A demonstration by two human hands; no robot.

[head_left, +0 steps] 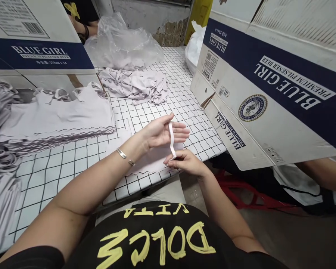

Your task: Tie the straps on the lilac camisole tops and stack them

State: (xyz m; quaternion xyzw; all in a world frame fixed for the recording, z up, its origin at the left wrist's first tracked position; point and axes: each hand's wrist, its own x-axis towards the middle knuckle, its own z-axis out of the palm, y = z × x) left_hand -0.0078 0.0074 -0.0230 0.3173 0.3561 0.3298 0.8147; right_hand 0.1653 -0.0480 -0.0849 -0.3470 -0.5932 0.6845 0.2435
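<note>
Black shirt (168, 222) with yellow lettering occupies the bottom centre of the frame, nearest the camera. Beyond it, at the centre, both hands are positioned over the near edge of the gridded table (182, 99).

Strap (172, 140): located at the centre of the frame, between the hands. Its long axis runs nearly upright in the frame, from beside the left thumb down to the right fingertips, with a slight bend along the length. It crosses the left fingers roughly at right angles.

Left hand (160, 134): palm exposed, fingers extended and not clenched, thumb raised. The strap lies across the finger bases. Whether it continues behind the hand cannot be determined.

Right hand (189, 163): placed below and slightly right of the left hand. Thumb and fingers pinch the lower end of the strap. This hand is nearer to that end; the left is nearer to the upper end.

Pale cloth (149, 161): flat on the table, directly beneath the hands and partly covered by them. Whether the strap joins it cannot be determined.

Surroundings: garment stack (58, 116) at left; loose pile (140, 84) at upper centre; carton (271, 93) at right.
</note>
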